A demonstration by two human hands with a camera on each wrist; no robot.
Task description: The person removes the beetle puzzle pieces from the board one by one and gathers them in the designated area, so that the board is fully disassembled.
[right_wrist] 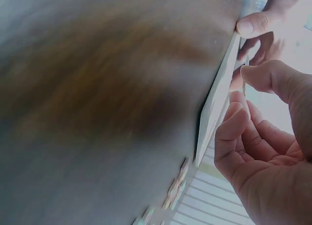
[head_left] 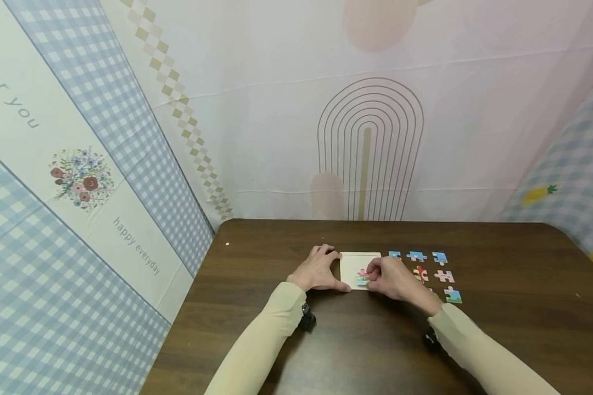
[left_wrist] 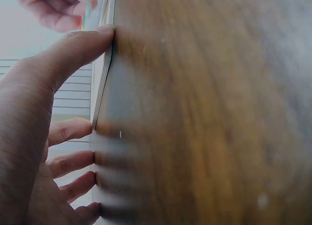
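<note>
A pale square puzzle board [head_left: 352,266] lies flat on the table in the head view. My left hand [head_left: 318,269] holds it at its left side, thumb on the near edge and forefinger by the far left corner; the other fingertips [left_wrist: 87,178] rest on the table. Over the board's near right part, my right hand [head_left: 394,278] pinches a pink, green and blue jigsaw piece [head_left: 362,277] between thumb and fingers. In the right wrist view that piece [right_wrist: 245,76] stands thin and edge-on above the board [right_wrist: 217,105].
Right of the board, several loose jigsaw pieces lie in rough rows, among them a blue piece [head_left: 417,256], a red one [head_left: 420,272], a pink one [head_left: 445,276] and a green-blue one [head_left: 453,295]. The brown table [head_left: 365,345] ends at a patterned cloth backdrop [head_left: 277,137].
</note>
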